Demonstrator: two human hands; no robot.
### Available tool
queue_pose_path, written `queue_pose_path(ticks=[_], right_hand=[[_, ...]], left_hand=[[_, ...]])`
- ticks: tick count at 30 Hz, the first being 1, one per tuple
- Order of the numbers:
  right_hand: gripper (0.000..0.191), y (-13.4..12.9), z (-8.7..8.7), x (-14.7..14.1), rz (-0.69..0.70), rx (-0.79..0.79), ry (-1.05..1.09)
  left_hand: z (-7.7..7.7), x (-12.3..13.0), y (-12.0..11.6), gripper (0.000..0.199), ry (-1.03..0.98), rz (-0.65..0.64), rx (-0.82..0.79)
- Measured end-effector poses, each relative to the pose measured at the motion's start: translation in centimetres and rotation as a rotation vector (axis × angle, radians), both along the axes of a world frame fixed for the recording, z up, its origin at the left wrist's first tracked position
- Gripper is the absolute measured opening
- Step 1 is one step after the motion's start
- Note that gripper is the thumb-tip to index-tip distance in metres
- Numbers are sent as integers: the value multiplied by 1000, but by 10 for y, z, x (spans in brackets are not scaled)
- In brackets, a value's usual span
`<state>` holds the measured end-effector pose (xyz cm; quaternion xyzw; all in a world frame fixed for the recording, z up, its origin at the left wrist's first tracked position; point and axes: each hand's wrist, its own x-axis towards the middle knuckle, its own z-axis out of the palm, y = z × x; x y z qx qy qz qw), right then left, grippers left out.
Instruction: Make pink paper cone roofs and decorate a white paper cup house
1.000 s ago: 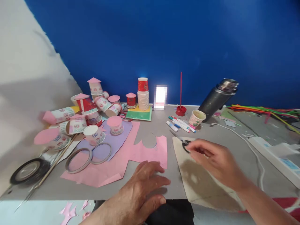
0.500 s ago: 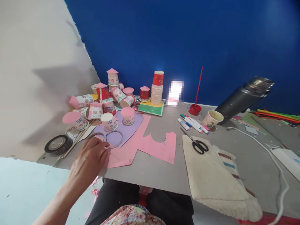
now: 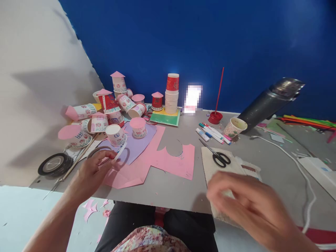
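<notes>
My left hand (image 3: pixel 96 169) pinches a thin roll of tape (image 3: pixel 121 150) between thumb and fingers, its pale rim turned almost edge-on. A second tape ring (image 3: pixel 96 151) is partly hidden behind that hand. Below lie purple paper (image 3: pixel 147 140) and cut pink paper (image 3: pixel 178 161). Just beyond the held roll stand a white cup with a drawn window (image 3: pixel 115 135) and a cup topped by a pink disc (image 3: pixel 138 127). My right hand (image 3: pixel 244 197), smeared by motion, is over the front of the cream cloth (image 3: pixel 210 164); what its fingers do is unclear.
Black-handled scissors (image 3: pixel 220 160) rest on the cloth. Markers (image 3: pixel 212 133), a patterned cup (image 3: pixel 235 127) and a leaning dark thermos (image 3: pixel 267 101) are behind. At left are decorated cups (image 3: pixel 105 101) and a wide black tape roll (image 3: pixel 55 164). A white cable (image 3: pixel 296 157) runs down the right.
My left hand has lifted one tape roll off the paper and turned it edge-on. My right hand has come into view from the right. The view has shifted slightly.
</notes>
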<state>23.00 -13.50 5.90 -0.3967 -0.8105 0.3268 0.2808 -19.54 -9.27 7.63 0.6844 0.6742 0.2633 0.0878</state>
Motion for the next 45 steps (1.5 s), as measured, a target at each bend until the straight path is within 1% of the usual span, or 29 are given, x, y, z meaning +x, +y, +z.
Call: queue_pose_path(ticks=[2,4,5,7,10,12,14,17,19,22,25,29,31,36,39,41,45], right_hand=[[14,37,16,-23,-90,-28,-109],[19,63,24,-36,-146,16,-212],[19,71,25,-39,-169,43,-237],[17,80,21,-39,-205,79,-263],[17,83,7,-37,-195,101,-278],[17,85,-4,-37,-150,113,-280],[17,87,-13,-37,-113,132,-310],[18,89,-22,-37,-117,157,-402],[19,89,-25,-37,-133,151,-425],[18,90,-26,-36,-184,117,-359],[15,90,-27,-35,-232,107,-289],[13,89,-29,-35,-212,113,-277],[13,89,-30,-35,-228,113,-280],[27,89,-32,-35,-230,129,-288],[32,91,-31,-36,-224,94,-327],[33,92,-28,-37,-220,61,-362],[29,93,-25,-39,-226,40,-372]], left_hand=[[5,8,-5,18,-20,-36,42],[5,27,-9,16,29,-137,146],[3,41,-10,16,58,-212,172],[-3,73,-8,15,151,-394,166],[-13,119,1,22,241,-598,147],[-19,140,9,24,299,-617,156],[-22,150,16,26,337,-624,153],[-24,157,23,25,360,-624,153],[-26,159,25,24,369,-618,142],[-30,161,27,21,366,-605,128],[-36,161,27,21,341,-599,149],[-42,159,28,22,274,-612,170],[-44,159,29,22,248,-621,182],[-46,161,29,22,219,-651,209],[-47,163,28,20,202,-653,220],[-47,164,27,19,176,-634,203],[-49,161,24,20,65,-563,82]])
